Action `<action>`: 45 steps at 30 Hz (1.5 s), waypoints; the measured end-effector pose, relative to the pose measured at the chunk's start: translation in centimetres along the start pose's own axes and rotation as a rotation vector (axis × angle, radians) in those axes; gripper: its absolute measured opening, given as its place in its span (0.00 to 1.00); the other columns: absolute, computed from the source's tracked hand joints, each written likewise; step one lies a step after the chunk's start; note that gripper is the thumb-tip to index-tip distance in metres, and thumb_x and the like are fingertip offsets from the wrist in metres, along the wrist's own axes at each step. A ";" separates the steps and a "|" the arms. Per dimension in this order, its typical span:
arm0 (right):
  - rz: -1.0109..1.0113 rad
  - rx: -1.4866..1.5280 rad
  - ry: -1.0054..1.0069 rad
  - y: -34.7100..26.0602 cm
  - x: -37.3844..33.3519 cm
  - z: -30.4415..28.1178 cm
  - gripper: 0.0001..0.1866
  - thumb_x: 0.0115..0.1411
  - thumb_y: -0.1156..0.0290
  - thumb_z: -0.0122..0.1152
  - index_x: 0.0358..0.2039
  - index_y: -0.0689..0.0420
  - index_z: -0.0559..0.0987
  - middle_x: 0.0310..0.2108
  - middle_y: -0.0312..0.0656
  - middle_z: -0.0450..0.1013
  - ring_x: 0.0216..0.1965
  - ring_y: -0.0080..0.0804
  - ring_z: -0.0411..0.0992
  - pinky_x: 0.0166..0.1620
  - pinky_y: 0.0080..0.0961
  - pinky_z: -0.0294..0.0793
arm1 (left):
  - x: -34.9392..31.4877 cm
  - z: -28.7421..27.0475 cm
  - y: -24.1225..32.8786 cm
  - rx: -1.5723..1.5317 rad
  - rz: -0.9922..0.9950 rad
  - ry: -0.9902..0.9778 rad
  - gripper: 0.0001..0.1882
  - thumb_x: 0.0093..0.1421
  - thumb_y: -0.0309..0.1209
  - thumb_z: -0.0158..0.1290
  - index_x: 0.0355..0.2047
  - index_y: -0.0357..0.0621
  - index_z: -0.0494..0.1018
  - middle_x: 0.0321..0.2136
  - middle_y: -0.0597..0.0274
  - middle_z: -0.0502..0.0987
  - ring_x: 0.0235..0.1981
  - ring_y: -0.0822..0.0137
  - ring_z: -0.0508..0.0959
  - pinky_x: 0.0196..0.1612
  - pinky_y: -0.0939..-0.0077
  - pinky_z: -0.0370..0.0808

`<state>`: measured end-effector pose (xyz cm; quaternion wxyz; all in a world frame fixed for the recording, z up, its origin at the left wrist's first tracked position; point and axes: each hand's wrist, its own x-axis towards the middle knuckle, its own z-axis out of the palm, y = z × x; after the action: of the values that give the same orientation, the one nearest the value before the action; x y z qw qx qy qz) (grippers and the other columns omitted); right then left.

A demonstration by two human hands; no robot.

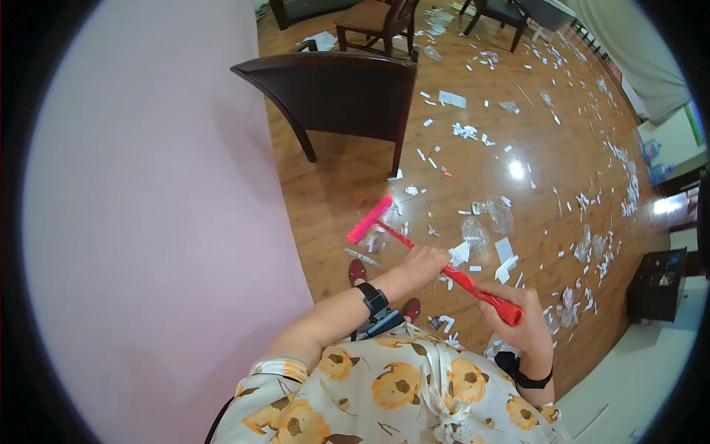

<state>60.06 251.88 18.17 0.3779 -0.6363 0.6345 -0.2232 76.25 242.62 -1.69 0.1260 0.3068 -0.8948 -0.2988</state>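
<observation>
Both my hands hold a broom (464, 281) with a red handle and a bright pink head (370, 220), slanting down to the floor on the left. My left hand (427, 266) is wrapped round the middle of the handle. Close to its upper end, my right hand (523, 314) grips it with curled fingers. Paper scraps and clear plastic lie around the pink head, and a flat, pale strip (362, 257) lies just below it. Crumpled clear plastic (475, 233) and white paper (504, 251) are on the floor beyond my hands.
A dark chair (333, 96) stands ahead near the pale wall (163, 185) on my left. Another chair (376, 22) is behind it. Paper scraps (464, 131) litter the wooden floor (503, 177). A black cabinet (657, 285) and blue water jugs (657, 172) are at right.
</observation>
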 end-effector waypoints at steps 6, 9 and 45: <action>-0.204 0.052 0.025 2.7 -4.3 -1.1 0.14 0.48 0.71 0.65 0.37 0.60 0.81 0.25 0.51 0.75 0.22 0.46 0.73 0.27 0.29 0.72 | -2.4 1.4 3.9 0.049 -0.097 -0.028 0.06 0.51 0.31 0.55 0.29 0.44 0.73 0.26 0.53 0.77 0.31 0.51 0.79 0.31 0.58 0.74; -0.245 0.084 -0.082 4.7 -4.3 0.0 0.14 0.49 0.65 0.64 0.37 0.56 0.81 0.23 0.51 0.75 0.23 0.49 0.73 0.27 0.32 0.73 | -5.3 1.8 2.6 0.123 -0.089 -0.096 0.09 0.52 0.36 0.57 0.31 0.47 0.74 0.25 0.53 0.78 0.30 0.51 0.78 0.31 0.58 0.74; -0.514 -0.282 -0.256 -6.9 -0.1 10.4 0.11 0.45 0.64 0.63 0.29 0.54 0.80 0.21 0.49 0.74 0.24 0.50 0.74 0.30 0.38 0.74 | -13.9 -4.2 -0.6 -0.453 0.149 0.046 0.16 0.45 0.36 0.60 0.36 0.49 0.73 0.35 0.55 0.77 0.37 0.50 0.76 0.39 0.64 0.73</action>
<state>72.39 253.42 17.05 0.2942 -0.8447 0.4250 -0.1393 89.10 249.03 0.67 0.2336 0.2103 -0.8221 -0.4748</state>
